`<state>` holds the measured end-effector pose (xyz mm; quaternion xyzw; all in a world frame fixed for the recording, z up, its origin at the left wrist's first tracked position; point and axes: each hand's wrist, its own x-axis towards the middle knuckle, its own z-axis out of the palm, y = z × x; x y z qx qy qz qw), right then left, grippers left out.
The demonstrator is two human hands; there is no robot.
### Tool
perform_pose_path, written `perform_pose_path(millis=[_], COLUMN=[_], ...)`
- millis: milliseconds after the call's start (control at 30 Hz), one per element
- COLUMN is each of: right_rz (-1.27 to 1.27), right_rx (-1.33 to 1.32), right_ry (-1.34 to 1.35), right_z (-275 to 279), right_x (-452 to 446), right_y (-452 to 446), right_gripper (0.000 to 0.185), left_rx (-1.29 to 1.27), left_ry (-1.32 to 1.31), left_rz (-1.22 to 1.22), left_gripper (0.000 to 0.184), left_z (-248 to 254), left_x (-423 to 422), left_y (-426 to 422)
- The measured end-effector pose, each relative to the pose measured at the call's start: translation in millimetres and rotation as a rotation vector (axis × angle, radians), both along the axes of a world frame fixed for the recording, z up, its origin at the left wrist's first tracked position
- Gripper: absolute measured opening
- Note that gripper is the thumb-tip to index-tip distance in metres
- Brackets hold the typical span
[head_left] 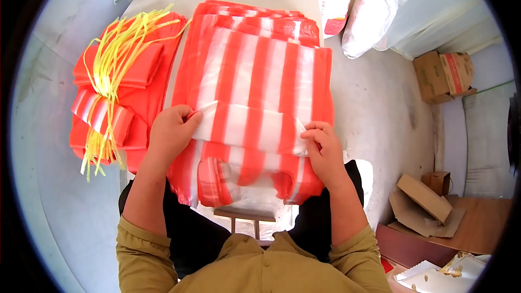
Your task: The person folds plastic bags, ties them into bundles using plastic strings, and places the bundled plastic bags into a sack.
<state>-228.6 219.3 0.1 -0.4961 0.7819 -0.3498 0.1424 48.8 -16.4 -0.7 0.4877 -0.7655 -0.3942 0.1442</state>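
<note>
A stack of red-and-white striped plastic bags (247,65) lies in front of me, its near end with the handle loops hanging over my lap. My left hand (175,130) pinches the left corner of the top bag's turned edge between thumb and fingers. At the right corner of that same edge, my right hand (324,146) pinches the thin plastic, which rises to a small peak. The edge stretches fairly straight between both hands. Close to my left hand lies a folded striped bundle (100,114) on red bags.
Yellow strips (116,70) lie over a pile of red bags (130,97) on the left. White packages (372,13) stand at the far right. Cardboard boxes (442,76) sit by the right wall, and an opened carton (423,206) rests on a brown surface at lower right.
</note>
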Motion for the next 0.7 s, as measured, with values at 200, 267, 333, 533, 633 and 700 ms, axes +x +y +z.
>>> perform_pose_path(millis=[200, 267, 333, 533, 633, 700], right_rz=[-0.005, 0.016, 0.052, 0.000, 0.029, 0.067], right_rx=[-0.097, -0.082, -0.068, 0.074, 0.105, 0.184], right_ry=[-0.012, 0.029, 0.080, 0.147, 0.187, 0.153], right_z=[10.1, 8.1, 1.4, 8.9, 8.5, 18.7], right_x=[0.8, -3.2, -7.3, 1.5, -0.7, -0.6], right_y=[-4.9, -6.7, -7.6, -8.5, -3.9, -1.1], right_gripper=[0.015, 0.016, 0.016, 0.016, 0.021, 0.030], left_rx=[0.047, 0.069, 0.073, 0.019, 0.164, 0.275], left_ry=[0.018, 0.005, 0.009, 0.100, 0.211, 0.193], left_rz=[0.010, 0.011, 0.005, 0.015, 0.049, -0.020], left_gripper=[0.033, 0.032, 0.030, 0.017, 0.016, 0.014], left_z=[-2.5, -2.5, -3.8, -5.3, -4.3, -0.1], left_x=[0.7, 0.1, 0.5, 2.4, 9.5, 19.1], left_y=[-2.7, -3.2, -3.8, 0.1, -1.8, -8.0])
